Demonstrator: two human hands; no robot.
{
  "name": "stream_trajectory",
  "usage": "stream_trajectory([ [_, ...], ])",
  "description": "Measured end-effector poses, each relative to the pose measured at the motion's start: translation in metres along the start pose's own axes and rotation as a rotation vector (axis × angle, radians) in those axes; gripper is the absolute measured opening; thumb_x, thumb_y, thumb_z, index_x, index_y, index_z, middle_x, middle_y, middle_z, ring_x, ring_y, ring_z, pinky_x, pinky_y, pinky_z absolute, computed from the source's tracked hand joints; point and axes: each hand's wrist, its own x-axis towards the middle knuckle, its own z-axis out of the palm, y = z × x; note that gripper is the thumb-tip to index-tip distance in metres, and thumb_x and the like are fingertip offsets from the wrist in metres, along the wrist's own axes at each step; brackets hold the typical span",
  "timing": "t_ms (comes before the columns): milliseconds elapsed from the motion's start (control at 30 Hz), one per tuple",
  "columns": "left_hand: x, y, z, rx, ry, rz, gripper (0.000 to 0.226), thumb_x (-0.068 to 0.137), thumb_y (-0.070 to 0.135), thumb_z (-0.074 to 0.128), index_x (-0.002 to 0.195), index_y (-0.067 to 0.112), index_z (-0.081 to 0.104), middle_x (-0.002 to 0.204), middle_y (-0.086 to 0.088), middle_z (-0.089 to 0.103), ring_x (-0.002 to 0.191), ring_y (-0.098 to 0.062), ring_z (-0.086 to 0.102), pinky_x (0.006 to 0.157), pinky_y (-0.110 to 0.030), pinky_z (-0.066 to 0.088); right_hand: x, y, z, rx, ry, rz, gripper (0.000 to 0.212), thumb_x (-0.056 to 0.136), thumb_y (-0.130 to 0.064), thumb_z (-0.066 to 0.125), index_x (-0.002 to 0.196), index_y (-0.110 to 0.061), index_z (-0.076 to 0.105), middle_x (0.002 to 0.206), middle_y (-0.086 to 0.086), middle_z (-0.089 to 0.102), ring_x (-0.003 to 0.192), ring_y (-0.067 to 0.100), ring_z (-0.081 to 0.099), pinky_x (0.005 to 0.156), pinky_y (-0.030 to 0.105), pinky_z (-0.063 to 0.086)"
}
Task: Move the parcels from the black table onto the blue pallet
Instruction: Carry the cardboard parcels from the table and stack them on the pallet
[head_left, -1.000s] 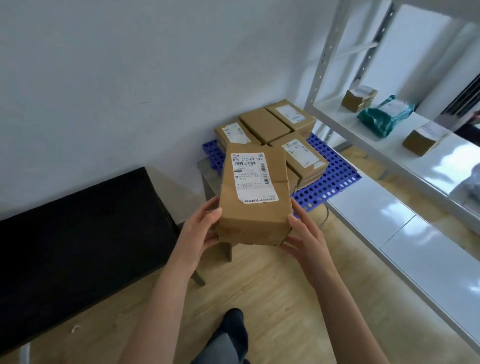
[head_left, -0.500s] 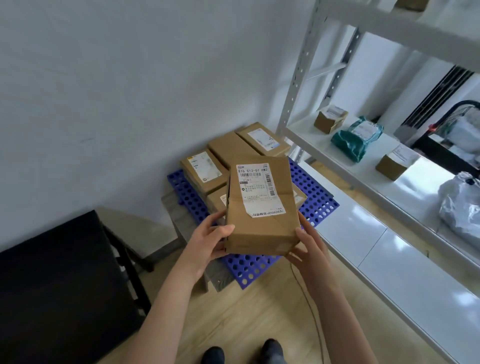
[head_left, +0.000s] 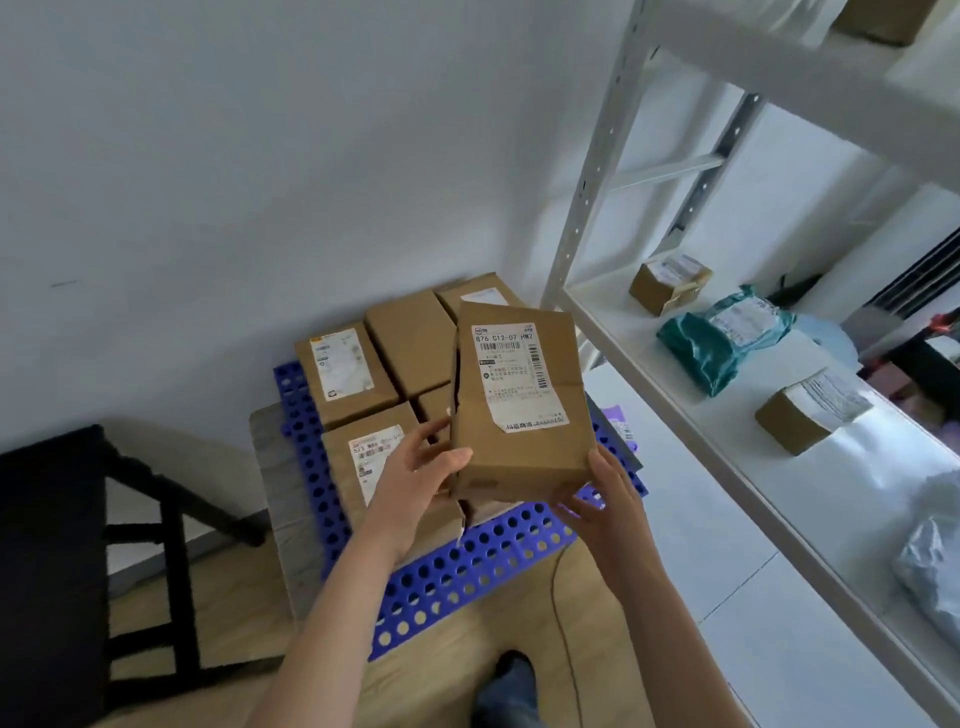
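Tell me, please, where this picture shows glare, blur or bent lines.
Head view: glare whitens the shelf board at the right; head view: the wide lens makes the shelf post lean; head view: the label on the held parcel reads sharply, while the grey bag at the right edge is blurred.
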Motion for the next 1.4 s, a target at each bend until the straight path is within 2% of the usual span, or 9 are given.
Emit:
stream_trajectory([
  [133, 0.022, -0.004, 0.053, -0.03, 0.042, -0.026, 0.051, 0.077, 0.028, 0.074, 0.124, 0.032, 0.055, 0.116, -0.006, 0.066, 0.098, -0.025, 0.068, 0.084, -0.042, 0.056, 0.033, -0.022, -0.045, -0.007, -0.023, 0.017, 0.065, 0.071, -0.058, 0.062, 0.128, -0.031, 0.056, 0.127, -0.001, 0.058, 0.089, 0.017, 0.073, 0.082, 0.035, 0.056],
  [267, 0.038, -0.01, 0.09, -0.006, 0.053, -0.059, 0.066, 0.061, 0.046, 0.076, 0.122, 0.038, 0.055, 0.116, -0.005, 0.067, 0.1, -0.026, 0.068, 0.091, -0.047, 0.054, 0.057, -0.041, -0.08, -0.007, -0.028, 0.014, 0.052, 0.07, -0.055, 0.066, 0.117, -0.031, 0.065, 0.114, -0.001, 0.065, 0.086, 0.025, 0.074, 0.072, 0.032, 0.06],
  [533, 0.063, -0.028, 0.131, -0.041, 0.105, -0.095, 0.058, 0.069, 0.024, 0.072, 0.124, 0.03, 0.055, 0.127, -0.005, 0.059, 0.107, -0.026, 0.066, 0.09, -0.049, 0.054, 0.102, -0.048, -0.118, -0.041, 0.033, 0.049, 0.014, 0.095, -0.026, 0.056, 0.102, -0.034, 0.065, 0.103, -0.002, 0.066, 0.079, 0.025, 0.067, 0.072, 0.034, 0.058],
  [667, 0.076, -0.03, 0.14, 0.2, 0.124, -0.05, 0.045, 0.078, 0.016, 0.072, 0.118, 0.028, 0.056, 0.125, 0.0, 0.06, 0.104, -0.005, 0.064, 0.084, -0.027, 0.056, 0.125, -0.045, -0.127, -0.129, 0.054, 0.048, 0.014, 0.096, -0.023, 0.057, 0.101, -0.032, 0.066, 0.111, 0.005, 0.065, 0.095, 0.028, 0.063, 0.079, 0.039, 0.056],
  [733, 0.084, -0.034, 0.136, 0.6, 0.121, -0.006, 0.044, 0.084, 0.023, 0.069, 0.126, 0.025, 0.053, 0.13, 0.002, 0.054, 0.101, 0.006, 0.06, 0.08, -0.014, 0.049, 0.138, -0.04, -0.133, -0.164, 0.048, 0.08, 0.015, 0.096, -0.023, 0.056, 0.103, -0.029, 0.067, 0.108, 0.005, 0.065, 0.094, 0.028, 0.063, 0.076, 0.037, 0.056],
  [933, 0.096, -0.051, 0.107, 1.383, 0.246, -0.152, 0.056, 0.089, 0.05, 0.052, 0.142, 0.036, 0.037, 0.156, -0.008, 0.018, 0.14, -0.042, 0.019, 0.113, -0.056, 0.018, 0.169, -0.02, -0.135, -0.233, 0.025, 0.18, 0.018, 0.097, -0.025, 0.054, 0.111, -0.022, 0.065, 0.114, 0.008, 0.062, 0.098, 0.034, 0.062, 0.074, 0.039, 0.057],
  [1200, 0.099, -0.061, 0.06, 1.404, 0.326, -0.355, 0.078, 0.087, 0.062, 0.05, 0.149, 0.044, 0.007, 0.16, -0.013, -0.009, 0.141, -0.052, -0.011, 0.113, -0.063, 0.004, 0.195, 0.0, -0.131, -0.274, -0.038, 0.193, 0.013, 0.098, -0.027, 0.054, 0.107, -0.026, 0.062, 0.12, 0.006, 0.058, 0.114, 0.037, 0.057, 0.078, 0.038, 0.056],
  [1300, 0.101, -0.066, 0.052, 1.359, 0.281, -0.397, 0.085, 0.084, 0.064, 0.053, 0.149, 0.045, 0.002, 0.159, -0.013, -0.015, 0.14, -0.052, -0.014, 0.112, -0.062, 0.015, 0.2, 0.01, -0.13, -0.27, -0.043, 0.202, 0.013, 0.098, -0.025, 0.052, 0.106, -0.027, 0.062, 0.121, 0.008, 0.058, 0.114, 0.039, 0.057, 0.091, 0.049, 0.053],
  [1400, 0.103, -0.067, 0.052, 1.368, 0.249, -0.409, 0.088, 0.084, 0.062, 0.055, 0.15, 0.042, 0.0, 0.158, -0.013, -0.019, 0.14, -0.053, -0.013, 0.11, -0.06, 0.025, 0.207, 0.013, -0.133, -0.288, -0.062, 0.216, 0.014, 0.099, -0.022, 0.051, 0.108, -0.024, 0.062, 0.12, 0.013, 0.06, 0.111, 0.037, 0.059, 0.086, 0.043, 0.054],
])
